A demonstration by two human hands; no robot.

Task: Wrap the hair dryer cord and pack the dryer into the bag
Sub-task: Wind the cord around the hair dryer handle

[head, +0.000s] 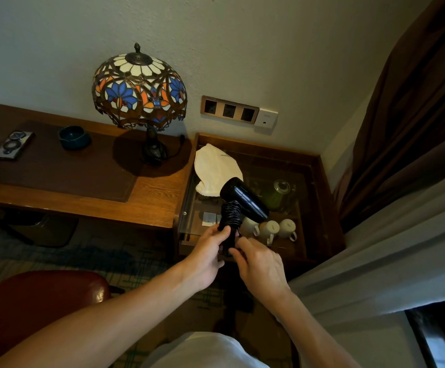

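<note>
Hair dryer [242, 197], black, held in the air between both hands, over the front edge of a low glass-topped cabinet [319, 208]. Barrel sits above the fingers and slants up-left to down-right; handle points down into the hands.

Cord [230, 215]: wound in close coils round the handle, coils stacked just above the fingertips. Loose end not visible; whether it runs behind the hands I cannot tell.

Left hand [208, 257]: fingers curled round the lower handle from the left, thumb pressed on the lowest coils. Closed grip on the handle.

Right hand [259, 264]: thumb and forefinger pressed together in a pinch at the bottom of the handle, touching the left fingertips. What exactly is pinched is hidden by the knuckles.

Bag [216, 168]: white cloth, lying flat on the cabinet glass, above and left of the fingers, partly behind the dryer barrel. Apart from both hands.

Under the glass, right of the fingers: three white mugs [271, 229] on their sides, and a green tin [277, 193] beyond them.

Left of the hands: wooden desk [149, 205] with a dark mat, a stained-glass lamp [139, 88], a dark blue bowl [74, 137]. Wall sockets [229, 110] above the cabinet. Brown curtain [415, 115] at right. Red chair [38, 301] at lower left.
</note>
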